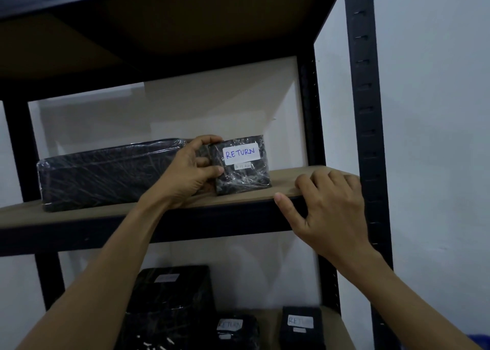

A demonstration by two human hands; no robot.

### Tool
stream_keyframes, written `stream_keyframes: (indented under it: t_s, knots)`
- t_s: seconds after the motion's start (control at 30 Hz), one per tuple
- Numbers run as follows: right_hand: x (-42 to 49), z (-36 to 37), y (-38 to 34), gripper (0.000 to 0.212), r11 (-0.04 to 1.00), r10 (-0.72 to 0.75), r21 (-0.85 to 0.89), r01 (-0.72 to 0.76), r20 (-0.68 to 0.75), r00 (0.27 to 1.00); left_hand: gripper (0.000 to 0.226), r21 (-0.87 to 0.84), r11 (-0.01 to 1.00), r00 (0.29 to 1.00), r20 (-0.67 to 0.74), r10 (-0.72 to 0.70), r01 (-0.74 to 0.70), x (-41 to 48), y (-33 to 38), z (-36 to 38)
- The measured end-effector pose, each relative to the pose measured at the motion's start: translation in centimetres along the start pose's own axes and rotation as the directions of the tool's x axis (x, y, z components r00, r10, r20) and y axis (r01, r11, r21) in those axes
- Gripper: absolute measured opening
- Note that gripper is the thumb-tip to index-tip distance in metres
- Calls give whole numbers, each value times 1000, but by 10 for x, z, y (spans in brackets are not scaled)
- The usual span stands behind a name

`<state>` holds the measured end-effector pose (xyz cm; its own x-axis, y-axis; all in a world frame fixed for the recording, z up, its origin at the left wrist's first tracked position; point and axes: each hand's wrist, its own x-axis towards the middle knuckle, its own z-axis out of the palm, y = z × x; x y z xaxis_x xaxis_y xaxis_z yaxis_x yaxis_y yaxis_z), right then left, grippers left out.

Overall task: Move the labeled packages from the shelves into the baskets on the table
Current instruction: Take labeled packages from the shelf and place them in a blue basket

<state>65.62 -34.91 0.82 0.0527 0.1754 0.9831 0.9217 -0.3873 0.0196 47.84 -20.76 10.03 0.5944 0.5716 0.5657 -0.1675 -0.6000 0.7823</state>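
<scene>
Package (240, 164) labelled RETURN stands label-out, readable; left hand (189, 173) pinches its 9 o'clock edge, likely to lift it. Right hand (331, 206), at 4 o'clock, grips shelf (285, 181) lip, probably bracing.

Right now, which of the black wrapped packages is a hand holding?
The small RETURN package standing on the upper shelf; the left hand grips its left side.
</scene>
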Motion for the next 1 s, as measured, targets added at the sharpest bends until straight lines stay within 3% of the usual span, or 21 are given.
stream_keyframes:
  t_s: [0.37,0.5,0.63,0.83,1.0]
  knots:
    - [0,-4,0,52,999,2,44,-3,29,1000,56,110,993,995,-91,50,-40,-8,3,11]
    - [-4,-4,2,47,997,-22,81,19,41,999,59,103,989,961,-242,129,-107,-17,6,17]
    - [-8,-15,5,38,980,-82,188,66,82,993,53,107,972,879,-416,234,-208,-39,15,27]
    - [-38,-69,4,34,955,-175,261,143,103,979,41,176,951,854,-420,307,-255,-92,43,39]
    - [-75,-130,0,46,959,-174,268,93,297,939,40,90,973,892,-388,232,-214,-156,57,55]
